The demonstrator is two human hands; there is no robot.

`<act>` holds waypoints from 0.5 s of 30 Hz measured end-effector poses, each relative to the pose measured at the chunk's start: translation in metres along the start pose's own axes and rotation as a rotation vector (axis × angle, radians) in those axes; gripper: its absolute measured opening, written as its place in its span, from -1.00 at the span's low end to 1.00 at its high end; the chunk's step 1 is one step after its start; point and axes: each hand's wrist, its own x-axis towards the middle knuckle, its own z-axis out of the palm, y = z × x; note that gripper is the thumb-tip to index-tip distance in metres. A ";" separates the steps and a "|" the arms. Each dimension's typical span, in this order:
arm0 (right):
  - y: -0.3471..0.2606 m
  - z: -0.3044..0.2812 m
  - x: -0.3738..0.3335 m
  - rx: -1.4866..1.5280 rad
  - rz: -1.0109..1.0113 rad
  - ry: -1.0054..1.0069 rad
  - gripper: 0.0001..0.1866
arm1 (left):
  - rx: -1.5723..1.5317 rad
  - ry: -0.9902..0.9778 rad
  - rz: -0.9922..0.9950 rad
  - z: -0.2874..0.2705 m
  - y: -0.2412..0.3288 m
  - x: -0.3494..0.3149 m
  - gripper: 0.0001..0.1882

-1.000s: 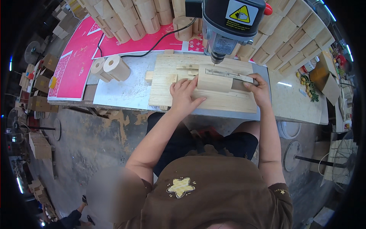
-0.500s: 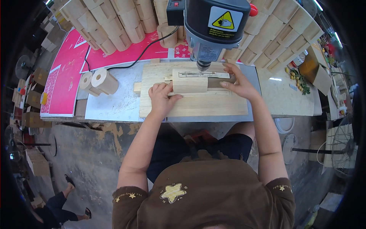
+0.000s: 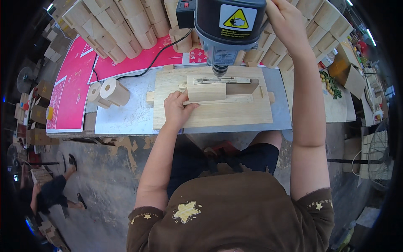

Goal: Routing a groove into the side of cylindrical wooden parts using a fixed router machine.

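Observation:
A drill press (image 3: 228, 25) with a dark head stands at the far middle, its chuck (image 3: 219, 70) pointing down over a pale wooden block (image 3: 206, 92). The block has a rounded front side and lies in a flat wooden jig (image 3: 235, 115). My left hand (image 3: 178, 110) grips the block's left end, fingers bent against it and the thumb low in front. Up at the drill press's right side, my right hand (image 3: 287, 19) is closed round the feed handle, which the hand mostly hides. Whether the drill bit touches the block, I cannot tell.
Two wooden cylinders with end holes (image 3: 115, 91) stand left of the jig, near a black cable (image 3: 147, 69). Stacked wooden pieces (image 3: 121, 29) line the back on both sides. A cardboard box (image 3: 354, 75) sits at the right. Another person (image 3: 54, 189) is at the lower left.
My right hand has left the block's right end and moved up to the drill press's handle. My left hand stays at the block. The other person has shifted.

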 end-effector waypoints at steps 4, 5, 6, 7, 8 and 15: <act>-0.006 -0.019 -0.038 0.007 -0.022 -0.094 -0.79 | -0.010 0.009 0.025 0.001 -0.002 0.000 -0.66; -0.012 -0.023 -0.050 -0.048 -0.016 -0.111 -0.80 | -0.009 0.014 0.029 0.000 -0.002 -0.001 -0.66; -0.017 -0.026 -0.061 -0.107 -0.009 -0.125 -0.81 | -0.009 0.012 0.026 0.000 -0.002 -0.001 -0.66; -0.021 -0.023 -0.073 -0.056 -0.069 -0.063 -0.87 | -0.022 0.009 0.025 0.000 -0.003 -0.001 -0.66; -0.024 -0.020 -0.085 -0.011 -0.129 0.002 -0.91 | -0.040 0.006 0.030 0.001 -0.002 0.000 -0.66; -0.015 0.011 -0.145 0.114 -0.048 0.001 -0.92 | -0.018 0.029 0.084 0.005 -0.012 -0.001 -0.51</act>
